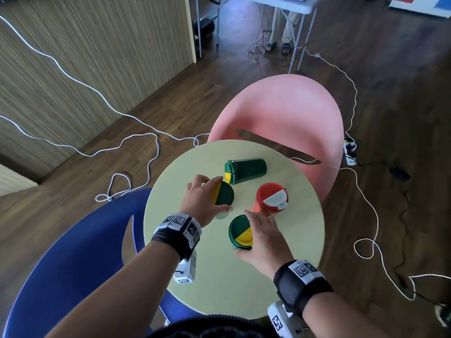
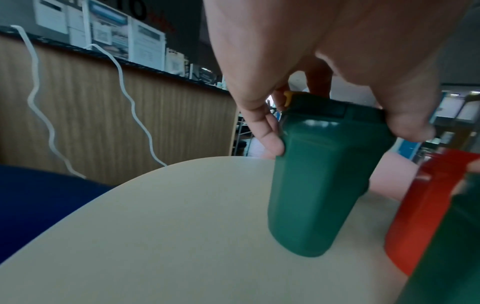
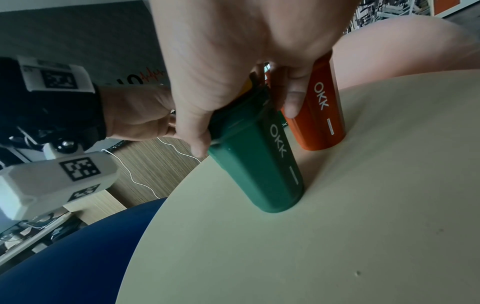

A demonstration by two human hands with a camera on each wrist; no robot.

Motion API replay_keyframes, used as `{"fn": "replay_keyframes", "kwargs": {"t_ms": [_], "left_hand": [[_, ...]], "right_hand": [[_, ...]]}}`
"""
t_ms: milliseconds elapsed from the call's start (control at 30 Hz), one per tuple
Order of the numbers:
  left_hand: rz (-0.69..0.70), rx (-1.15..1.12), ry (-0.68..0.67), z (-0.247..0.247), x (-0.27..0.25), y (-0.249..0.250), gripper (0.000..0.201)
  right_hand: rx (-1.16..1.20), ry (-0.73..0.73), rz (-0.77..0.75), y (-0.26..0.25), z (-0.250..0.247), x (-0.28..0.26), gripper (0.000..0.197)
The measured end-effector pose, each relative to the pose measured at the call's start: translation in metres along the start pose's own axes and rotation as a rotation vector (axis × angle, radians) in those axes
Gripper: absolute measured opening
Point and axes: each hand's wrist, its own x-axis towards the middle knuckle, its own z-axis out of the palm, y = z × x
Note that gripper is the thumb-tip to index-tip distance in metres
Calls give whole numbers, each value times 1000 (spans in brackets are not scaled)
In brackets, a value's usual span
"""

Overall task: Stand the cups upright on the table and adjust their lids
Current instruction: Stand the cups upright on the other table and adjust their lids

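Observation:
Two green cups with green-and-yellow lids stand upright on the round table (image 1: 219,284). My left hand (image 1: 203,200) grips the lid of the left green cup (image 1: 224,193) from above; in the left wrist view its fingers (image 2: 270,139) and thumb curl round the lid rim of that cup (image 2: 319,185). My right hand (image 1: 262,236) grips the lid of the near green cup (image 1: 240,231), also seen upright under my right hand (image 3: 233,82) as the near green cup (image 3: 262,164). A third green cup (image 1: 245,170) lies on its side at the back. A red cup (image 1: 272,198) with a red-and-white lid stands upright.
A pink chair (image 1: 288,123) stands behind the table and a blue chair (image 1: 73,259) at its left. White cables (image 1: 136,137) trail over the wooden floor. A wood-panelled wall (image 1: 85,57) is at the left. Someone's legs (image 1: 280,28) show under a far table.

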Motion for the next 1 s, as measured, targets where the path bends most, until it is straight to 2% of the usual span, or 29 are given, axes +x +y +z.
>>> {"fn": "replay_keyframes", "kwargs": {"t_ms": [133,300,400,467,533,567,667,733,867,1000], "left_hand": [[38,53,-56,10,3,7,88],[52,69,-64,13,-1,1,87],[45,6,-62,12,-3,1,74],[37,-15,-52,11,-3,0,63],[29,-15,-54,11,-3,1,60],[23,-16,-59,11,-3,2,60],[-1,-36,-64,12,-1,2,61],[-13,-46,-58,13,0,2,61],[-43,-99,-44,18,0,-1,61],[-68,-131,-31,20,1,-1,63]], "right_hand": [[26,-9,1,0,-1,1,98],[64,-63,20,-2,-13,0,102],[146,-28,21,-4,-37,4,87],[196,48,-9,-3,-60,17,72],[169,112,-60,1,-88,41,63],[121,99,-74,2,-103,56,59],[-148,-79,-135,-4,-141,113,51],[-345,-234,-208,-8,-148,156,50],[-633,-508,-299,-19,-130,234,61],[-873,-702,-420,-33,-104,283,53]]}}
